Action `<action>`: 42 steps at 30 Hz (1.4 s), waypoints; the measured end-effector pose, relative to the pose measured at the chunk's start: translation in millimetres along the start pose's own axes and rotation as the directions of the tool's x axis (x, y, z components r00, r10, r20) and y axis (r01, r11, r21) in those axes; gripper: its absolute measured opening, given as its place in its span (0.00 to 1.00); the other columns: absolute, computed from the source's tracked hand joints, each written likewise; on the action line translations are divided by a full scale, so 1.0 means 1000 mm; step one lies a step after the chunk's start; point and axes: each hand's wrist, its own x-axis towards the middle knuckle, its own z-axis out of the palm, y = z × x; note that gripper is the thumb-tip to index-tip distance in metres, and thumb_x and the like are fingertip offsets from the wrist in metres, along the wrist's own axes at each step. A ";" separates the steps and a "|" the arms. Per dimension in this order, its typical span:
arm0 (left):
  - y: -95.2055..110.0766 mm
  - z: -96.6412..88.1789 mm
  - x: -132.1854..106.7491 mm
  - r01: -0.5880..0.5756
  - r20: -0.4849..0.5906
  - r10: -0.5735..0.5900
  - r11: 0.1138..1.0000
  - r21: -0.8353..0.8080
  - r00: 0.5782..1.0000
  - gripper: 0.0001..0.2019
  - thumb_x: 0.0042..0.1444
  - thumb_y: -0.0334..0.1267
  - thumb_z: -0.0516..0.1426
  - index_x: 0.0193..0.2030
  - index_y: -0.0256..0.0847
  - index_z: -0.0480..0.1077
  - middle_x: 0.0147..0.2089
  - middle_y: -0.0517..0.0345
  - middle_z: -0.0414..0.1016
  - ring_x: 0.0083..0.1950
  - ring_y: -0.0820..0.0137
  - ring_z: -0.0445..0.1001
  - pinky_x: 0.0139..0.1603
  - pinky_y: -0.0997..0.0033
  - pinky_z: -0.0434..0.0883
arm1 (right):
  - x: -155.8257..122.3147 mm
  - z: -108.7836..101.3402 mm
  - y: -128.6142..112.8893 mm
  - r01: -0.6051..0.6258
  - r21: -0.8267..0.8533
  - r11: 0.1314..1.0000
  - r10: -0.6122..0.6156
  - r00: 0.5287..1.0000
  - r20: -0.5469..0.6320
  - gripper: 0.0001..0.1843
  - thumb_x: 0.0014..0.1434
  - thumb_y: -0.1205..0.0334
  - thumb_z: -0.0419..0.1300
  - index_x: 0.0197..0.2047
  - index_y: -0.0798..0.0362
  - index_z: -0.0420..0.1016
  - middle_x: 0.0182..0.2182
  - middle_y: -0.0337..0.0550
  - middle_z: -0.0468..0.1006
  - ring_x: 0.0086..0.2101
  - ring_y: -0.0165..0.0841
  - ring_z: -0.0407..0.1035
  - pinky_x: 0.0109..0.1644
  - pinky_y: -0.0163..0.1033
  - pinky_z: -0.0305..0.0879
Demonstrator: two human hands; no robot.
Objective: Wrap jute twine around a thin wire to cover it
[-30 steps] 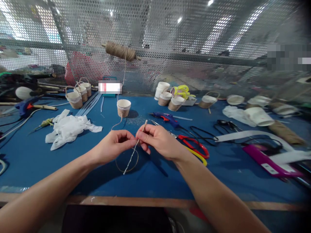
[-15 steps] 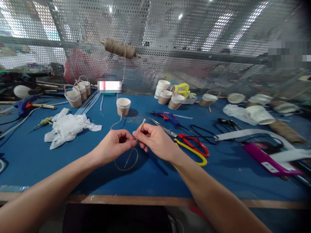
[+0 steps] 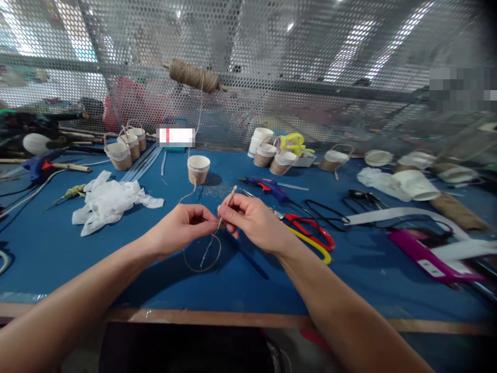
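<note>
My right hand [image 3: 250,220] pinches a thin, twine-wrapped piece [image 3: 232,196], its pale tip sticking up past the fingers. Close beside it, my left hand [image 3: 192,225] is closed on the twine [image 3: 185,196] at the piece's lower part. A loop of that twine hangs under the fingers, along with a thin whitish end [image 3: 205,253]. Beyond the hands stands a small white cup with a brown wrap [image 3: 198,170]; the twine passes by it, up to a spool [image 3: 194,76] on the mesh. The exact grip between the fingertips is partly hidden.
Scissors with red and yellow handles [image 3: 310,234] and a blue glue gun [image 3: 266,187] lie right of my hands. Crumpled white cloth [image 3: 112,199] is on the left. Several small handled buckets [image 3: 118,155] stand at the back. A purple power strip [image 3: 430,254] lies far right.
The twine-wrapped piece now stands slightly higher and more upright in my right hand. Both hands remain close together, and my left hand has shifted slightly at the twine.
</note>
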 end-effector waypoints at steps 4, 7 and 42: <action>-0.003 0.001 0.001 -0.004 -0.019 0.004 0.999 0.035 1.000 0.08 0.48 0.38 0.55 0.26 0.35 0.64 0.24 0.63 0.62 0.26 0.78 0.57 0.28 0.75 0.55 | 0.000 0.002 0.000 0.009 -0.069 0.998 -0.010 1.000 -0.019 0.13 0.53 0.53 0.56 0.28 0.56 0.64 0.16 0.32 0.63 0.16 0.22 0.58 0.21 0.30 0.57; -0.007 0.003 0.002 -0.003 -0.026 0.003 1.000 0.028 1.000 0.09 0.47 0.39 0.55 0.25 0.35 0.64 0.23 0.64 0.61 0.25 0.78 0.56 0.26 0.75 0.53 | 0.001 0.004 0.002 0.033 -0.114 0.993 -0.037 0.999 -0.034 0.15 0.53 0.52 0.55 0.27 0.56 0.64 0.17 0.33 0.64 0.17 0.22 0.58 0.20 0.30 0.56; -0.011 -0.001 0.005 0.027 0.022 -0.028 0.999 0.028 0.999 0.09 0.46 0.39 0.56 0.27 0.34 0.67 0.24 0.62 0.65 0.26 0.78 0.59 0.28 0.75 0.57 | 0.003 0.010 0.007 0.010 -0.147 0.989 -0.020 0.998 -0.061 0.17 0.51 0.49 0.56 0.23 0.55 0.62 0.16 0.34 0.61 0.17 0.22 0.54 0.18 0.30 0.51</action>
